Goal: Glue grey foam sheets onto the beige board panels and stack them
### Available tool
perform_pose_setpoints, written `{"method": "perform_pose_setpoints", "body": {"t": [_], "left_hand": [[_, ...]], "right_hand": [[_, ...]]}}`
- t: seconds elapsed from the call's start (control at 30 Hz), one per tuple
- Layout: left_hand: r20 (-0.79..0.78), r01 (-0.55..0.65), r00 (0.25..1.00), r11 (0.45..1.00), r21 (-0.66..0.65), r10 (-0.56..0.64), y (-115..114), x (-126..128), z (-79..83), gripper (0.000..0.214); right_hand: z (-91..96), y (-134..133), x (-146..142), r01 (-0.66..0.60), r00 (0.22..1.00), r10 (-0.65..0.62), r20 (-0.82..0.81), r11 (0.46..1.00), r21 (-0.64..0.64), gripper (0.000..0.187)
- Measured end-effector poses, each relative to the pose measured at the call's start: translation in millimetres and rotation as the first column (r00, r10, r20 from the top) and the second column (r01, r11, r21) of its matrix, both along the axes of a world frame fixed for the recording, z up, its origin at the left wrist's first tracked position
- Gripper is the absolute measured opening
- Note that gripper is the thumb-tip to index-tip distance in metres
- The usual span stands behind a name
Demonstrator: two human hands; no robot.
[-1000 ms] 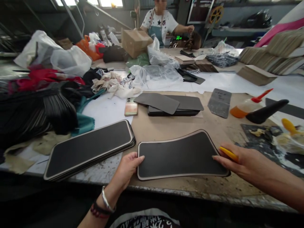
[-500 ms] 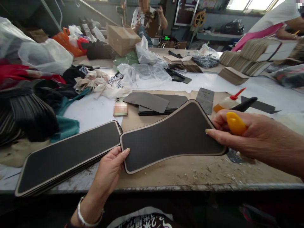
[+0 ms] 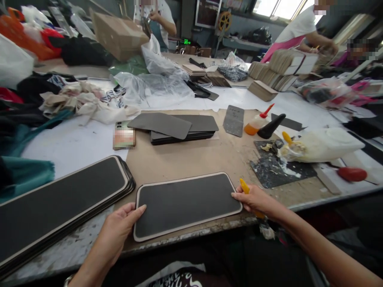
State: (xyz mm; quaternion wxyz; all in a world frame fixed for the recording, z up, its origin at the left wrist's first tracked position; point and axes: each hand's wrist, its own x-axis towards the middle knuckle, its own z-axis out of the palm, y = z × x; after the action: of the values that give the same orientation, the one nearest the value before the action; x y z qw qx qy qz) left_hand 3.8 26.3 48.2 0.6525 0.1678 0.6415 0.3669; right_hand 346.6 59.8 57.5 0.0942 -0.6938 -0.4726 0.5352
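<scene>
Left hand (image 3: 118,225) pinches one end of a dark, pale-bordered panel (image 3: 188,205); right hand (image 3: 254,199) grips the opposite end together with a yellow-handled tool (image 3: 244,186). Panel is held at the table's (image 3: 92,137) near edge. Left of panel: stack of similar panels (image 3: 66,203). Beyond panel: grey sheets (image 3: 167,125). Right of panel, farther back: smeared black board (image 3: 269,173).

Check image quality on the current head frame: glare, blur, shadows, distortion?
Head view: window washed out; dark panel reads clearly. Head view: deep shadow below the table. Head view, right side: clear plastic bag looks soft and stretched. Head view: blocky pixelation over the phone-like item.
</scene>
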Motion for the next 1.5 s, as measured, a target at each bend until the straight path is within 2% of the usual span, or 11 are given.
{"method": "perform_pose_setpoints", "body": {"t": [0.3,0.5,0.7,1.0,1.17,1.3,1.5], "left_hand": [[0.006,0.021,1.0,1.0,-0.001,-0.021,-0.1,-4.0,-6.6,0.046],[0.007,0.043,0.999,0.999,0.017,-0.043,1.3,-2.9,-2.9,0.041],[-0.02,-0.003,1.0,0.999,0.042,0.004,1.4,0.6,1.2,0.038],[0.002,0.033,0.999,0.991,0.127,-0.034,0.3,0.0,5.1,0.035],[0.1,0.061,0.993,0.997,0.049,-0.066,-3.2,-3.6,13.4,0.028],[0.097,0.069,0.993,0.998,-0.008,-0.068,-1.6,-7.4,9.5,0.031],[0.09,0.056,0.995,0.998,-0.028,-0.054,0.2,-6.5,7.8,0.031]], "right_hand": [[2.5,3.1,-7.9,0.034,0.998,-0.033,0.051,0.999,-0.023,0.02],[-1.7,3.8,-8.0,0.022,0.992,-0.021,0.123,1.0,-0.006,0.018],[-8.7,4.7,-6.7,-0.037,0.987,0.033,0.159,0.999,0.024,0.022],[-28.7,7.3,5.4,-0.089,0.985,0.084,0.149,0.996,0.029,0.033],[-16.1,4.5,1.6,-0.091,0.991,0.085,0.107,0.995,0.048,0.029],[-4.1,4.7,-7.0,-0.056,0.99,0.051,0.13,0.998,0.03,0.021],[-9.4,4.3,-5.7,-0.104,0.974,0.089,0.208,0.992,0.065,0.02]]}}
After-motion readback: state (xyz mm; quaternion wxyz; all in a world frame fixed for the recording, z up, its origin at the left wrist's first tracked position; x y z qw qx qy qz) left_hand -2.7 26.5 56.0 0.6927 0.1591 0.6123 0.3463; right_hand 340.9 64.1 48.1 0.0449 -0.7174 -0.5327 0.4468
